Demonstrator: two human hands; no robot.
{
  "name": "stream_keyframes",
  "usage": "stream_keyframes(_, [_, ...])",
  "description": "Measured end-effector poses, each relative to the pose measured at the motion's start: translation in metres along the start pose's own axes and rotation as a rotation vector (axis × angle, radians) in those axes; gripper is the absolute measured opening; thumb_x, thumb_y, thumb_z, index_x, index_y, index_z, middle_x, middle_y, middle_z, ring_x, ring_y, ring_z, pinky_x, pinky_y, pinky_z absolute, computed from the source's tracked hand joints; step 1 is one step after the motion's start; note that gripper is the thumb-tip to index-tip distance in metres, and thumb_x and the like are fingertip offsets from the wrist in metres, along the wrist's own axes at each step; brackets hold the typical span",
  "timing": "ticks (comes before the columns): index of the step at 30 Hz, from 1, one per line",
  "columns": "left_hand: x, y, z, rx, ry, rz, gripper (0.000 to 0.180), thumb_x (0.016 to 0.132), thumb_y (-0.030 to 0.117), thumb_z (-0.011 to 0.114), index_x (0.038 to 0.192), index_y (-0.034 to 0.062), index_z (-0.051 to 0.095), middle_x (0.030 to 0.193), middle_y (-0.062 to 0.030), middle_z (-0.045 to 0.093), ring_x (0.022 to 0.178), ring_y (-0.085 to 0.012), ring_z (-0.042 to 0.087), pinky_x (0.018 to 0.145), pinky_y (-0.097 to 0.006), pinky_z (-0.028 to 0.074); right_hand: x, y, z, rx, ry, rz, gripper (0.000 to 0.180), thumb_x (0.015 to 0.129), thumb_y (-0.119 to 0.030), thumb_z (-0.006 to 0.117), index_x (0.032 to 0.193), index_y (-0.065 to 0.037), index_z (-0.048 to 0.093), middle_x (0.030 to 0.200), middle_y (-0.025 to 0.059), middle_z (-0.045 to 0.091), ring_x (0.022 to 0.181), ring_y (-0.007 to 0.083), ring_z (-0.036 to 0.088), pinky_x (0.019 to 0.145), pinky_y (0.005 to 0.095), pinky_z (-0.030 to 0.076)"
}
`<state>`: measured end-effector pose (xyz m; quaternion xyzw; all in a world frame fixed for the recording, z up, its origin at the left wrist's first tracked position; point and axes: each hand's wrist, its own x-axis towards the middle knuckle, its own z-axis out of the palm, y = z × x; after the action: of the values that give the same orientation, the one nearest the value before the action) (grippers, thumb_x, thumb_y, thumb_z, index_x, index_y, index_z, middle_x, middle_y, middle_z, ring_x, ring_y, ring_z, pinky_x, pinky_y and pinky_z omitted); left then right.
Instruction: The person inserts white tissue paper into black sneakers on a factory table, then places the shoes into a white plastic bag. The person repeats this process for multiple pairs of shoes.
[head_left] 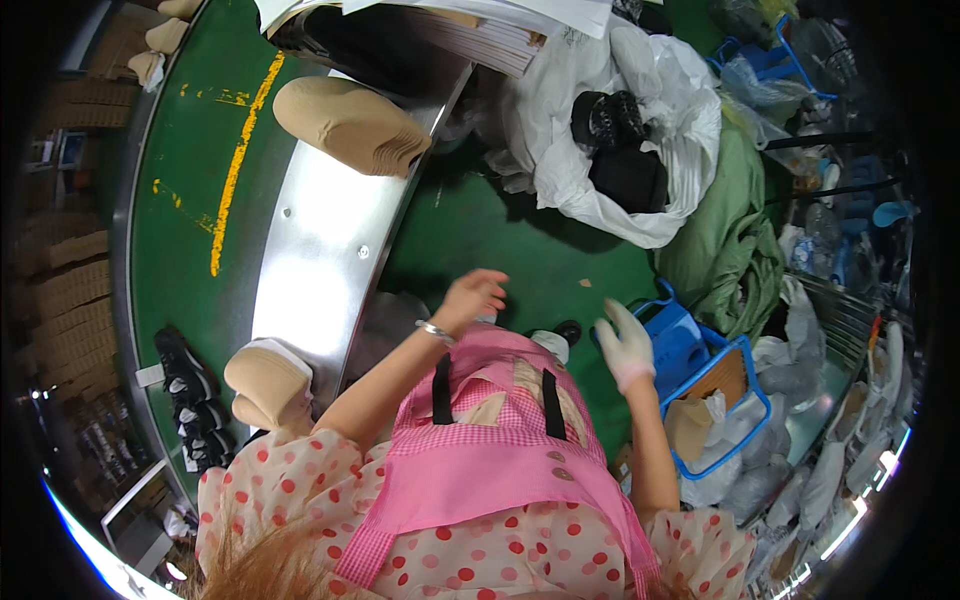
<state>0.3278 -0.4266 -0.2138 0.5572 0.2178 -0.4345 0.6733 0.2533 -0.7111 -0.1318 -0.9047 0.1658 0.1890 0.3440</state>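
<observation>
My left hand (474,302), bare with a bracelet at its wrist, is in front of the pink apron (500,480). Its fingers are slightly bent and apart, with nothing seen in them. To its left runs the metal edge (305,240) of a workbench, where a stack of beige shoe-shaped insoles (345,125) lies. A second beige stack (268,385) sits nearer me on that edge. My right hand (627,345) wears a pale glove and hangs with its fingers stretched out. It is beside a blue plastic stool (675,335), and I cannot tell whether they touch.
A green belt (190,260) with a yellow line runs along the left, carrying black shoes (185,395). Ahead, a white plastic sack (670,100) holds black items (628,178). A green sack (720,230) and a blue-rimmed basket (765,410) stand at right.
</observation>
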Motion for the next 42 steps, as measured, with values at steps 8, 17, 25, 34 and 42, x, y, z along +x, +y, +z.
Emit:
stream_keyframes(8, [0.011, -0.018, 0.095, 0.167, -0.09, 0.003, 0.027, 0.098, 0.02, 0.052, 0.12, 0.0068, 0.061, 0.097, -0.0033, 0.062, 0.08, -0.0108, 0.063, 0.07, -0.024, 0.052, -0.129, 0.146, -0.027, 0.22, 0.16, 0.392, 0.035, 0.091, -0.019, 0.058, 0.119, 0.001, 0.061, 0.11, 0.0201, 0.067, 0.102, 0.0277, 0.066, 0.091, 0.0347, 0.049])
stream_keyframes(17, [-0.064, 0.169, 0.031, 0.997, 0.882, 1.273, 0.03, 0.084, 0.008, 0.062, 0.114, 0.0055, 0.062, 0.113, -0.015, 0.061, 0.1, -0.0321, 0.059, 0.09, -0.039, 0.047, -0.069, 0.115, -0.028, 0.231, 0.03, 0.119, 0.034, 0.09, -0.019, 0.057, 0.117, 0.002, 0.061, 0.11, 0.0216, 0.066, 0.1, 0.0329, 0.066, 0.089, 0.0371, 0.05])
stream_keyframes(25, [-0.044, 0.288, -0.118, 1.307, 0.49, 0.947, 0.039, 0.089, 0.035, 0.058, 0.111, 0.004, 0.068, 0.109, -0.0159, 0.067, 0.1, -0.0325, 0.062, 0.091, -0.038, 0.047, 0.059, -0.039, 0.007, 0.088, -0.13, -0.27, 0.036, 0.089, -0.024, 0.057, 0.117, -0.001, 0.062, 0.111, 0.0179, 0.067, 0.103, 0.0304, 0.065, 0.09, 0.0367, 0.049])
stream_keyframes(34, [-0.058, 0.268, -0.129, 1.464, 0.347, 0.909, 0.025, 0.082, 0.019, 0.061, 0.099, 0.0045, 0.072, 0.111, -0.0154, 0.068, 0.113, -0.0352, 0.06, 0.104, -0.046, 0.041, 0.162, -0.224, 0.05, 0.119, -0.229, -0.356, 0.036, 0.09, -0.026, 0.051, 0.113, -0.001, 0.061, 0.112, 0.0178, 0.065, 0.105, 0.0356, 0.06, 0.091, 0.0412, 0.047])
stream_keyframes(42, [-0.093, 0.258, -0.14, 1.382, 0.268, 0.752, 0.053, 0.081, 0.036, 0.069, 0.124, 0.0064, 0.06, 0.129, -0.0167, 0.057, 0.127, -0.0355, 0.048, 0.11, -0.047, 0.033, 0.203, -0.257, 0.057, 0.097, -0.235, -0.376, 0.038, 0.089, -0.03, 0.049, 0.113, -0.004, 0.06, 0.11, 0.021, 0.064, 0.106, 0.0381, 0.058, 0.093, 0.0449, 0.045])
